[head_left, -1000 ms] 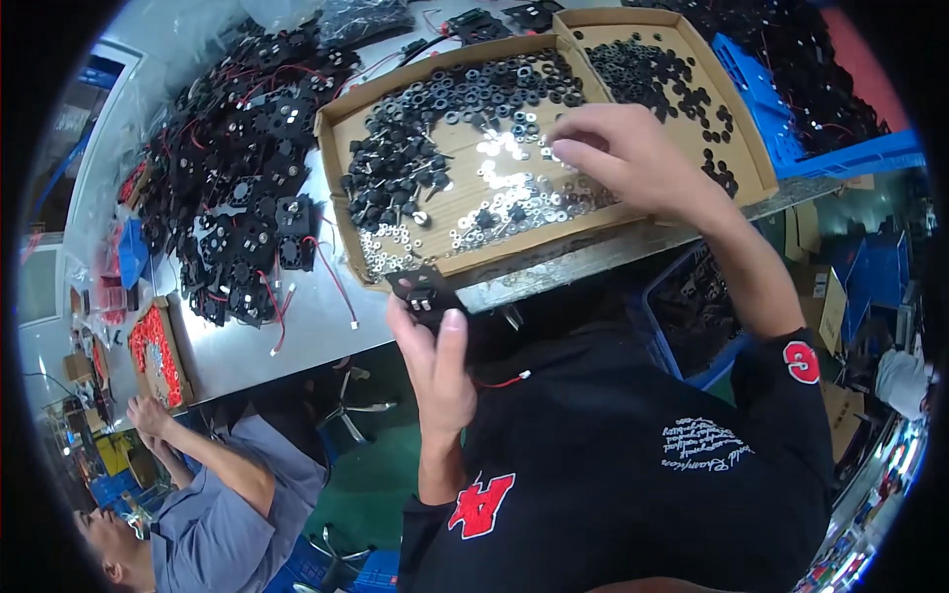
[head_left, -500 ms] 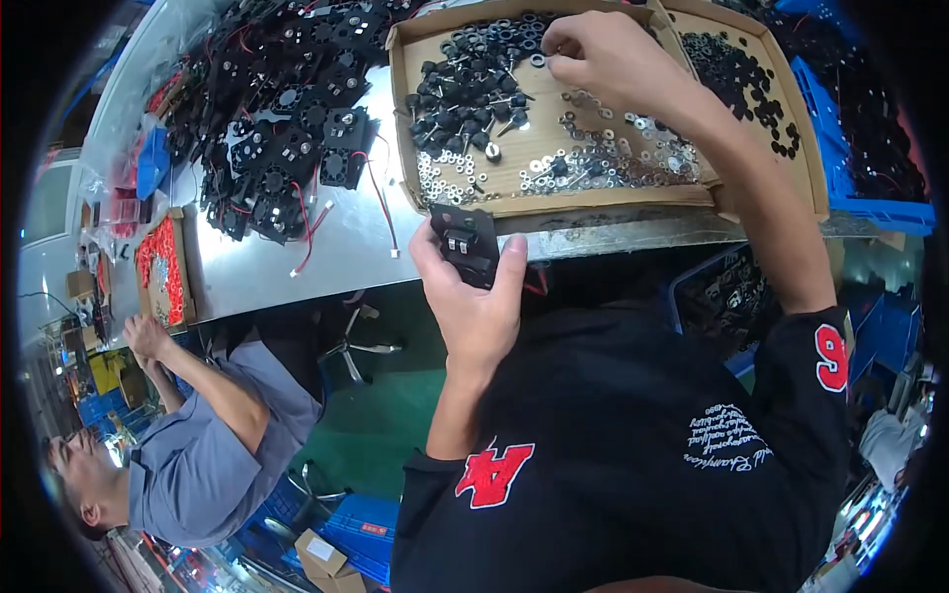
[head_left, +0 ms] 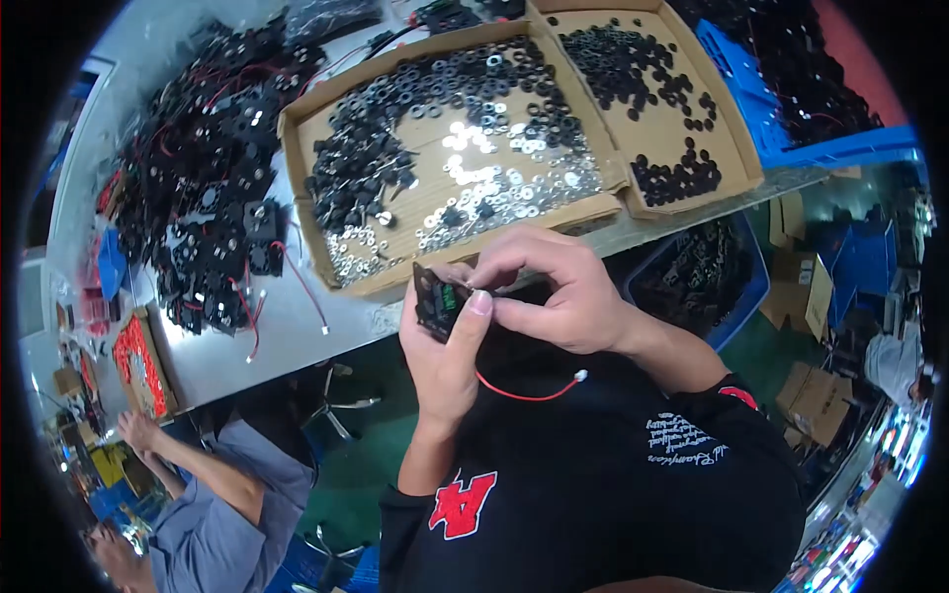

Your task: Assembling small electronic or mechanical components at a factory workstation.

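My left hand [head_left: 435,376] grips a black plastic assembly [head_left: 431,301] just in front of the table edge. A red wire [head_left: 524,397] with a white connector dangles from below it. My right hand [head_left: 563,292] is closed in a pinch against the right side of that assembly. Whatever lies between its fingertips is hidden or too small to name. Close beyond both hands is a shallow cardboard tray [head_left: 554,219] of loose washers, rings and black-headed screws.
A second cardboard tray [head_left: 647,130] holds small black round parts. Black assemblies with wires [head_left: 213,198] are heaped at left. A blue crate [head_left: 840,146] stands at right, with a blue bin [head_left: 754,292] below the table edge. A co-worker [head_left: 213,504] sits at lower left by red parts [head_left: 138,361].
My right hand has come back from the far part of the washer tray to the assembly. The left hand has tilted the assembly, and the view has shifted.
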`<state>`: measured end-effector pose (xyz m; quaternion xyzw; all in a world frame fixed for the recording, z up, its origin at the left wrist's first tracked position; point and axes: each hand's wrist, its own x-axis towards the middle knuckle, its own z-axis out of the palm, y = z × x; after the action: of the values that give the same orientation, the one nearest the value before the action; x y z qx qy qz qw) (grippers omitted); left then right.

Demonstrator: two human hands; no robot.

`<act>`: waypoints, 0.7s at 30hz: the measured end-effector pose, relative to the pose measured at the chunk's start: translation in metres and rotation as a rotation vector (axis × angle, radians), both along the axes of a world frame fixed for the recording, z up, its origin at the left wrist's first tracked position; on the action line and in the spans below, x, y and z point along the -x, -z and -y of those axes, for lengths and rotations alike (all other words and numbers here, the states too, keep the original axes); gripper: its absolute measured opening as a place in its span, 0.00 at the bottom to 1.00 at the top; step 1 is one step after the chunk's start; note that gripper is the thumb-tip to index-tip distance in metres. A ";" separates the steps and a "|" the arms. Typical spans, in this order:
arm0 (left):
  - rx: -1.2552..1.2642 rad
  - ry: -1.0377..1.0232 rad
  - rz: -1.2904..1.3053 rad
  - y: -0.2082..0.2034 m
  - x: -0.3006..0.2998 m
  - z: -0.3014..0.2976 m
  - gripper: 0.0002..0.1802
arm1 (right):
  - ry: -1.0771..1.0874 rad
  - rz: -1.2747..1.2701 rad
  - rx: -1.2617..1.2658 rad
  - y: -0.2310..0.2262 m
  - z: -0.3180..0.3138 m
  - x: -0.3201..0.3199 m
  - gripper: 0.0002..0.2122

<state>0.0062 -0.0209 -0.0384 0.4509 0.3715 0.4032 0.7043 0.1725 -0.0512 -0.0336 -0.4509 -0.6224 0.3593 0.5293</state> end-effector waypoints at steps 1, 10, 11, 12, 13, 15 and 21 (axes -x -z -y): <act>0.013 0.009 -0.003 -0.003 -0.001 0.000 0.18 | 0.015 0.002 -0.001 0.002 0.002 -0.002 0.11; -0.044 -0.029 -0.211 -0.013 -0.014 0.002 0.16 | 0.190 -0.155 0.069 0.013 0.010 0.006 0.09; -0.046 -0.023 -0.217 -0.013 -0.015 0.002 0.16 | 0.233 -0.054 -0.018 0.014 0.010 0.007 0.09; -0.089 -0.049 -0.218 -0.013 -0.016 0.003 0.15 | 0.278 0.048 -0.103 0.014 0.010 0.007 0.10; -0.129 -0.074 -0.217 -0.012 -0.016 0.003 0.15 | 0.286 0.045 -0.101 0.013 0.011 0.008 0.10; -0.191 -0.060 -0.213 -0.007 -0.014 0.001 0.14 | 0.286 0.129 -0.146 0.007 0.013 0.008 0.12; -0.262 -0.079 -0.237 0.001 -0.002 -0.002 0.15 | 0.686 0.640 -0.222 -0.023 -0.001 -0.068 0.08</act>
<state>0.0084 -0.0191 -0.0390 0.5682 0.4137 0.4195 0.5745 0.2405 -0.0504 -0.0110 -0.6588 -0.6040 -0.0617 0.4442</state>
